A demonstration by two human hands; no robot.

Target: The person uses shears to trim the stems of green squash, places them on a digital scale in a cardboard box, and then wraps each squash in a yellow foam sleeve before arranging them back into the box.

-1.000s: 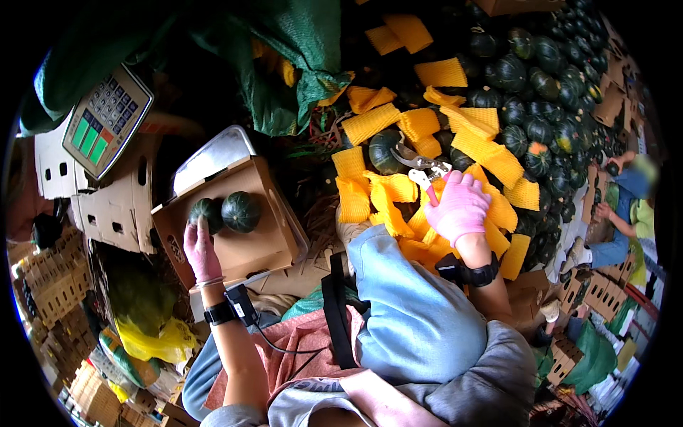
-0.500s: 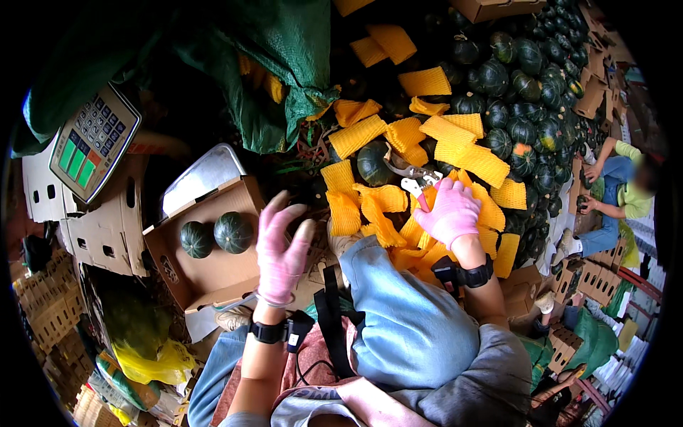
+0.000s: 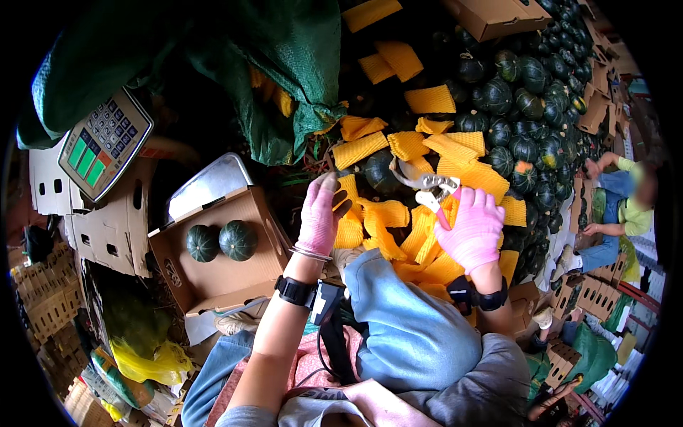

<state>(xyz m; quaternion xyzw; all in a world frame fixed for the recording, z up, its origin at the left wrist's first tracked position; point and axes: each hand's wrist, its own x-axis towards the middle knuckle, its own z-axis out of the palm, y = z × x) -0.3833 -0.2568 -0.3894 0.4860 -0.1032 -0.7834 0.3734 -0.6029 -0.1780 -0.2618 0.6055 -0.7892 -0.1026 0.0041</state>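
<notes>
Left hand is being brought off the squashes, apparently being freed, fingers close together, thumb spread, beside the nets, while both squashes are being kept in the box and pruners are being gripped in right hand, exact finger wrap being hidden

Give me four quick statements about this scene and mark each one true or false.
1. Two dark green squashes lie in the cardboard box. True.
2. The left hand holds the pruning shears. False: the right hand holds the pruning shears; nothing shows in the left hand.
3. The foam sleeves are blue. False: the foam sleeves are yellow.
4. A keypad panel with green displays is left of the box. True.
</notes>
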